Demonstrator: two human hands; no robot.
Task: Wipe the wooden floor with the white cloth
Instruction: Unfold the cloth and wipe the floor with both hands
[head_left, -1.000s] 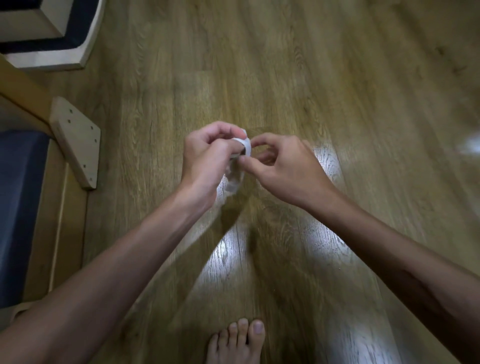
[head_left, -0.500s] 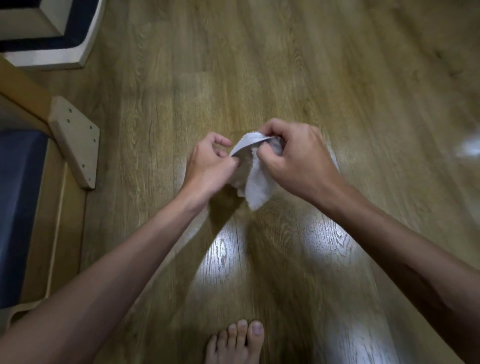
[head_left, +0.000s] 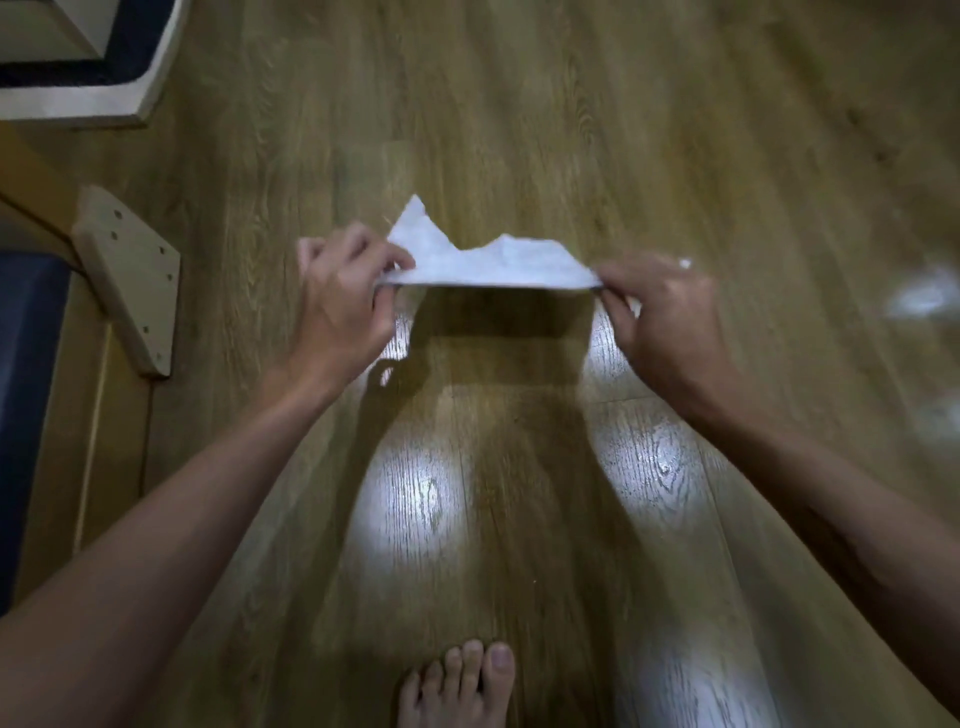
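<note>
Both hands have drawn apart since the earlier frames, where they worked close together on a bunched wad; now the small white cloth (head_left: 488, 265) is pulled out into a flat, taut strip between them. The left hand (head_left: 345, 306) pinches the cloth's left end with thumb and curled fingers, and the right hand (head_left: 662, 317) pinches the right end the same way, a scrap of white showing past its knuckles. The cloth hangs in the air above the glossy, olive-brown wooden plank floor (head_left: 597, 130), its near edge straight and its far edge ragged with one corner peaking up. Its shadow lies on the boards just below, which suggests it is held clear of the floor, not touching it.

As for progress, I judge the task is in its preparation: the cloth is opened out, but no wiping stroke is under way, and the boards show no streak or damp track that I can make out. Lowering the cloth and rubbing the floor is all left to do.

A bare foot (head_left: 457, 686) stands at the bottom edge, and a pale wooden bracket plate with small holes (head_left: 130, 275) sits at the left beside dark blue furniture.

No brand, label or readable writing shows anywhere.
</note>
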